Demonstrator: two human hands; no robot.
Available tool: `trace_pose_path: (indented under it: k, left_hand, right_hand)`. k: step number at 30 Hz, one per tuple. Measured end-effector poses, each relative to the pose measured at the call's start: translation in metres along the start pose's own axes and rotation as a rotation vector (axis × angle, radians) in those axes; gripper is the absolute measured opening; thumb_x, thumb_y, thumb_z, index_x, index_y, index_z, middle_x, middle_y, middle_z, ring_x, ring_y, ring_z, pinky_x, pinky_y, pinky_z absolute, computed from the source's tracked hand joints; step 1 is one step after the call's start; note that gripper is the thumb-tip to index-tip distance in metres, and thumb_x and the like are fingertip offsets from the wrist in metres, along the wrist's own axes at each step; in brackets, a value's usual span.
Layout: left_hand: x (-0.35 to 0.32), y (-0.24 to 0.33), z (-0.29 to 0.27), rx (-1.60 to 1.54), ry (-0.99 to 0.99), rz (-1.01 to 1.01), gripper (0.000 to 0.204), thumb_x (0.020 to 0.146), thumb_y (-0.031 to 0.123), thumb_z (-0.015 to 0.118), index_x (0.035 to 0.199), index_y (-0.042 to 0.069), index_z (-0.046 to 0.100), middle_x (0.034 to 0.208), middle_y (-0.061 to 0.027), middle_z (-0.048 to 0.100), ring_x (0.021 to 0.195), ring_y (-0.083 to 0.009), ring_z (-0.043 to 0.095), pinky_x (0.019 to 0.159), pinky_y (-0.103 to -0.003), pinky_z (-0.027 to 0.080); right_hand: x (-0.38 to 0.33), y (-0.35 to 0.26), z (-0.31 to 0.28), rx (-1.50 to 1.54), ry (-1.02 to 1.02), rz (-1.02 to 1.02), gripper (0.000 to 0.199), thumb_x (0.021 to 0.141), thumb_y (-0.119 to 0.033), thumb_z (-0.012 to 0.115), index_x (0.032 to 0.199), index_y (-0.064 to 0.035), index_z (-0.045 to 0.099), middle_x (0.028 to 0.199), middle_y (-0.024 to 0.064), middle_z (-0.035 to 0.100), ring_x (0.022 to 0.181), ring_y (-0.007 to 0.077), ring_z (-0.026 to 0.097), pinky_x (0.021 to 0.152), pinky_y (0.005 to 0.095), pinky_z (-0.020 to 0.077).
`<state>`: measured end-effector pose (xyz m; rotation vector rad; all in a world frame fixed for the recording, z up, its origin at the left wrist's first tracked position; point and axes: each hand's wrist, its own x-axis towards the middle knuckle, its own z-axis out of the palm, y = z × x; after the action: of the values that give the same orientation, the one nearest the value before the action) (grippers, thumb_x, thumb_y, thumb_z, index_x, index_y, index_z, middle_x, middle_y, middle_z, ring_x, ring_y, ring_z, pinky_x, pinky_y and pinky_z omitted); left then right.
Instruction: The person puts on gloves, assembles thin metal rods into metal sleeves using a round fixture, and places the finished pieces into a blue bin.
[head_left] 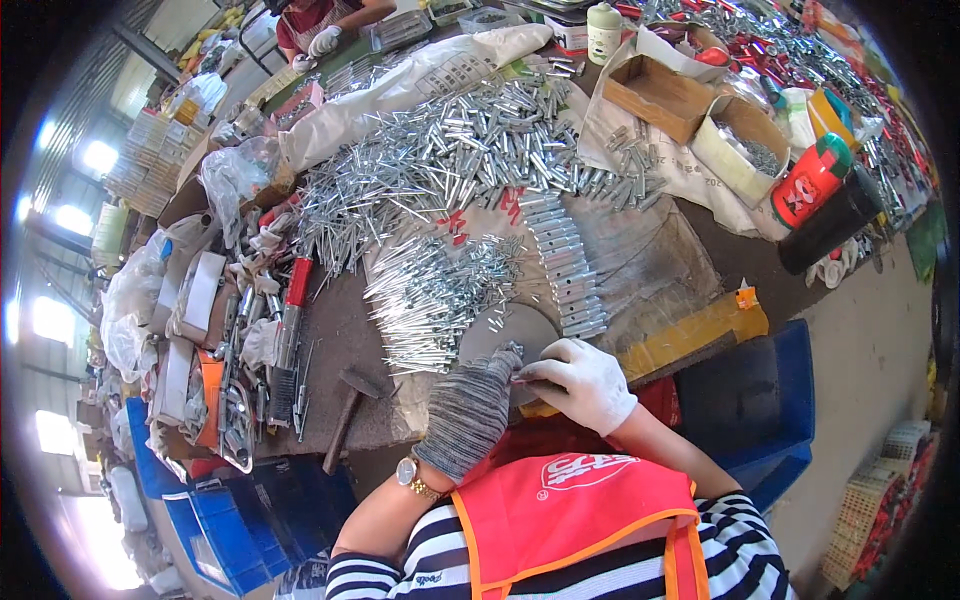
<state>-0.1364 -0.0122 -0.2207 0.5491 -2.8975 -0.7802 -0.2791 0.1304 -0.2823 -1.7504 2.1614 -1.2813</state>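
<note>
My left hand (pixel 468 412), in a grey knitted glove, is closed with its fingertips over a round grey disc (pixel 509 328). Beside it my right hand (pixel 582 385), in a white glove, pinches thumb and fingers together, nearly touching the left fingertips. Whatever small piece lies in either hand is hidden by the gloves. Just beyond the disc is a heap of thin silver pins (pixel 425 300), with a few loose on the disc. To its right runs a neat row of silver metal tubes (pixel 562 265). A larger pile of similar tubes (pixel 450 150) spreads behind.
A hammer (pixel 350 415) lies left of my hands, near tools and a red-handled brush (pixel 290 340). Blue bins (pixel 750 410) stand at both sides. Cardboard boxes (pixel 660 97), a red bottle (pixel 812 180) and a black cylinder (pixel 832 220) sit far right. Another person's gloved hand (pixel 325 41) shows at the back.
</note>
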Motion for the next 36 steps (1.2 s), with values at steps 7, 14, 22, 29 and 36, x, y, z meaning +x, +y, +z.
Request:
trace_pose_path:
  k: [7, 14, 22, 29, 36]
  left_hand:
    - [0.008, 0.008, -0.006, 0.121, -0.072, 0.168, 0.032, 0.088, 0.007, 0.061, 0.12, 0.005, 0.064, 0.099, -0.0178, 0.071, 0.091, -0.0354, 0.069, 0.08, -0.044, 0.054]
    - [0.01, 0.015, -0.007, 0.125, -0.108, 0.177, 0.021, 0.093, 0.011, 0.059, 0.113, 0.006, 0.061, 0.102, -0.0177, 0.069, 0.09, -0.0346, 0.069, 0.075, -0.044, 0.055]
    - [-0.01, -0.004, 0.004, 0.112, -0.108, 0.076, 0.033, 0.094, 0.014, 0.058, 0.126, 0.006, 0.061, 0.113, -0.018, 0.069, 0.099, -0.0336, 0.069, 0.079, -0.045, 0.054]
    - [-0.067, -0.087, -0.031, 0.412, 0.702, -0.199, 0.043, 0.083, 0.022, 0.078, 0.122, 0.009, 0.068, 0.121, -0.0156, 0.067, 0.116, -0.0358, 0.061, 0.1, -0.049, 0.048]
    - [-0.139, -0.165, -0.018, 0.468, 0.587, -0.46, 0.031, 0.09, 0.018, 0.075, 0.117, 0.004, 0.069, 0.124, -0.0165, 0.067, 0.116, -0.0347, 0.061, 0.102, -0.048, 0.047]
  right_hand:
    - [0.0, 0.002, 0.002, 0.005, -0.001, 0.011, 0.019, 0.081, -0.026, 0.08, 0.097, -0.0165, 0.073, 0.097, 0.0041, 0.065, 0.088, 0.0262, 0.067, 0.074, 0.038, 0.0554]
    - [0.001, 0.001, 0.001, -0.004, -0.013, 0.019, 0.018, 0.08, -0.024, 0.08, 0.095, -0.0159, 0.073, 0.097, 0.0035, 0.065, 0.088, 0.0265, 0.067, 0.074, 0.0383, 0.0558]
    - [0.003, -0.005, -0.001, -0.013, -0.031, 0.027, 0.017, 0.079, -0.02, 0.079, 0.096, -0.0184, 0.075, 0.096, 0.0021, 0.066, 0.088, 0.0259, 0.067, 0.075, 0.0382, 0.0561]
    - [0.004, -0.003, -0.001, 0.029, 0.003, 0.007, 0.018, 0.08, -0.016, 0.079, 0.097, -0.0185, 0.075, 0.1, 0.0002, 0.069, 0.087, 0.024, 0.068, 0.075, 0.0364, 0.0568]
    - [0.006, -0.004, -0.002, 0.021, 0.004, -0.001, 0.019, 0.081, -0.018, 0.079, 0.099, -0.0185, 0.075, 0.097, 0.0001, 0.07, 0.087, 0.0238, 0.068, 0.075, 0.0365, 0.0571]
